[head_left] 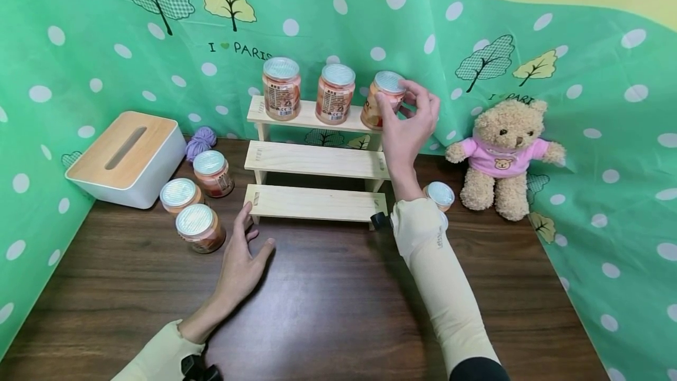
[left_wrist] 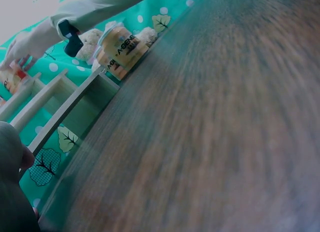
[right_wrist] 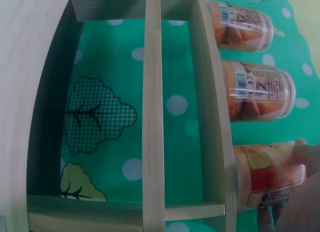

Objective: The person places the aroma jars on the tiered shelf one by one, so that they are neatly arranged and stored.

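Note:
At the right end of the top shelf, my right hand (head_left: 411,128) grips a jar (head_left: 372,113) with a pale ridged lid, thumb on one side and fingers on the other. In the right wrist view this jar (right_wrist: 267,177) stands on the board, its fruit-printed label partly behind the hand. Two matching jars, a middle jar (head_left: 335,96) and a left jar (head_left: 281,92), share that shelf of the wooden three-step rack (head_left: 316,159). My left hand (head_left: 240,272) holds nothing, its fingers loosely spread near the rack's front left corner.
Left of the rack, three jars (head_left: 197,223) stand together beside a purple yarn ball (head_left: 201,143) and a white tissue box (head_left: 158,172) with a wooden top. More jars (head_left: 440,194) are partly hidden behind the right forearm. A teddy bear (head_left: 502,140) sits at the right.

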{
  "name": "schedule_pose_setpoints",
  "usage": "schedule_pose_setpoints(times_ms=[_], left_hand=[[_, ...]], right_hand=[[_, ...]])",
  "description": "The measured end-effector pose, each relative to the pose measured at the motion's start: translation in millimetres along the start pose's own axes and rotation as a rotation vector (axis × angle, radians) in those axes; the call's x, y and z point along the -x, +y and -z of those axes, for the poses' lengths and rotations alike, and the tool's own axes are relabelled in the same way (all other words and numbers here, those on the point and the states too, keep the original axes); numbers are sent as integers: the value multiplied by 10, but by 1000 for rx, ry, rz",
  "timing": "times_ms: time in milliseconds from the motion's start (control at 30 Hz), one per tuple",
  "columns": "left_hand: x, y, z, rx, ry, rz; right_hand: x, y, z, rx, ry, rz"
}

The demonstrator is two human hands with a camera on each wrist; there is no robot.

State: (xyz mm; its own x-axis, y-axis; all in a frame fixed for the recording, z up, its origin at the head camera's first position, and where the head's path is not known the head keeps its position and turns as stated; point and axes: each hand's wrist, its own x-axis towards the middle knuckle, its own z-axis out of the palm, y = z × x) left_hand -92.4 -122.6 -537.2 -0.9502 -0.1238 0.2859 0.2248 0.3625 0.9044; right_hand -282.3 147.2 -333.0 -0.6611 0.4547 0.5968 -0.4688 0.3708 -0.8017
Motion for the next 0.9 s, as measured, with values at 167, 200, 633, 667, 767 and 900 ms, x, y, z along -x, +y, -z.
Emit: schedule_pose_setpoints(times_ms=[167,200,633,667,767,900], left_hand=[[-3,-51,-3,-2,-8,4],[-4,-65,-4,2,-11,7],[-2,-45,1,-4,-14,10],[-1,-18,5,-6,-12,6],[6,51,13,-6,-3,-6],[11,105,16,2,8,-21]], right_hand=[[-16,13,-7,3,-1,-3],[-18,14,-5,3,-3,-3],[-8,4,52,1,-42,-7],[-5,8,54,-2,-44,-6],[7,13,58,-27,-37,-4],[32,2,68,-80,-19,4]])
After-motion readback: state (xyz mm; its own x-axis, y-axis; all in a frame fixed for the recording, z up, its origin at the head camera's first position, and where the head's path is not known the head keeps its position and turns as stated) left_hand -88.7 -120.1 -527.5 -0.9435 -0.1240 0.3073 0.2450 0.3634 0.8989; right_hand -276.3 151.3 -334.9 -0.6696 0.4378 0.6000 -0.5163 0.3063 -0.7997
